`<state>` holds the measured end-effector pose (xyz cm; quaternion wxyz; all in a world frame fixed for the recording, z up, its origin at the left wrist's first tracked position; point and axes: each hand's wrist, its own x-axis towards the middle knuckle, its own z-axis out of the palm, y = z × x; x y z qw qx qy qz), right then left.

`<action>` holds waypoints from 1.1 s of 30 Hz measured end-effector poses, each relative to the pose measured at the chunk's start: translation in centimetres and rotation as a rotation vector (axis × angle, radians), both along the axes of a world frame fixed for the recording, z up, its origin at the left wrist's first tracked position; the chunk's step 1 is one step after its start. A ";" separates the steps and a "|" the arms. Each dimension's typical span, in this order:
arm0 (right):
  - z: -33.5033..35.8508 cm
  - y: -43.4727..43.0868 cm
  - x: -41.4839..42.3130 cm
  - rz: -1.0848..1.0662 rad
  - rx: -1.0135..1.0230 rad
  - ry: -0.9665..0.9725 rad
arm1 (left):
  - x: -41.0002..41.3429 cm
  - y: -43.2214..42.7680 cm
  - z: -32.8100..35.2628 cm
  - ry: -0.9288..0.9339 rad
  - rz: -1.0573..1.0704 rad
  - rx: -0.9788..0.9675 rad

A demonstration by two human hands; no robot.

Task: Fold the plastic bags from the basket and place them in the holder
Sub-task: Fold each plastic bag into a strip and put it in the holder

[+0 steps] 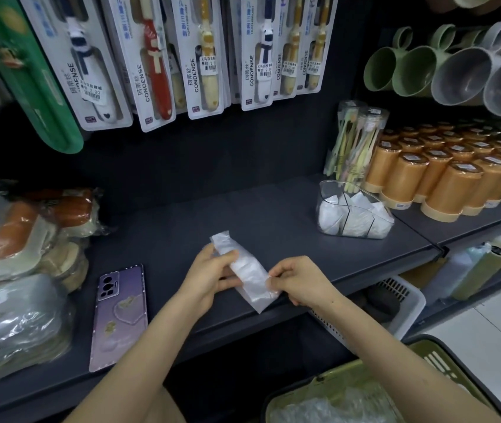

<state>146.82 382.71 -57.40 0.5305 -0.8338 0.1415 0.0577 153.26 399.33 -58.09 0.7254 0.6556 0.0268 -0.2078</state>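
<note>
A clear plastic bag point(244, 267), folded into a long narrow strip, lies slanted just above the dark shelf point(273, 221). My left hand point(209, 276) grips its upper half, thumb across the top. My right hand point(298, 282) pinches the strip's lower end between thumb and fingertips. The clear holder point(325, 190) stands on the shelf at the right, with folded white bags in its compartments. The green basket point(438, 358) sits at the bottom right below my right arm, with several crumpled clear bags point(328, 407) inside.
A purple phone point(121, 315) lies on the shelf to the left of my hands. Wrapped goods are piled at the far left point(14, 270). Orange cups point(444, 181) and a toothbrush jar point(353, 141) stand behind the holder. Toothbrush packs point(200, 56) hang above. A white crate point(402, 306) sits under the shelf.
</note>
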 end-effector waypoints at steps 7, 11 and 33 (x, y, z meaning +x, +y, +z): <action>0.2 -0.1 1.8 0.008 -0.075 0.089 | 4.0 0.9 -0.1 -0.130 0.160 0.293; 0.5 0.0 2.4 0.052 -0.119 0.122 | 4.2 1.5 -1.3 -0.924 0.102 0.962; -5.7 0.5 -1.1 0.034 -0.948 -0.539 | -1.6 -3.4 -3.5 -0.722 -0.414 1.347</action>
